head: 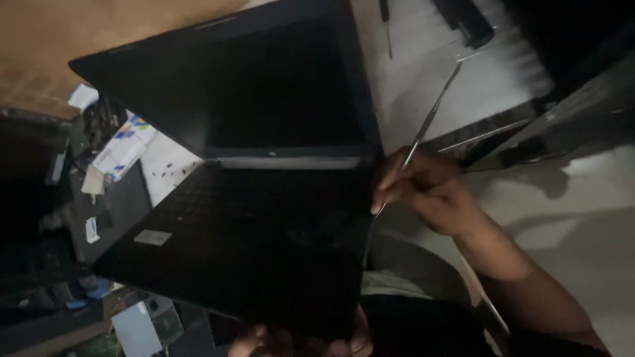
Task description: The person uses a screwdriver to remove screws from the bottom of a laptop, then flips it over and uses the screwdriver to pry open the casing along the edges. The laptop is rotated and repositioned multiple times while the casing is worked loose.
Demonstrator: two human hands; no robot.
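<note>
Prying looks to be the step in hand: in the head view your right hand (pixel 426 192) pinches a thin metal pry tool (pixel 423 129) at the right edge of the open black laptop (pixel 264 218), near its hinge. Your left hand (pixel 311 342) grips the laptop's near edge, holding it above the cluttered table (pixel 423 73). Next, I judge, the tip needs a steady, shallow push along that seam.

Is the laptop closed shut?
No, the black laptop is open, its dark screen tilted up from the keyboard while the right hand holds a thin metal tool.
</note>
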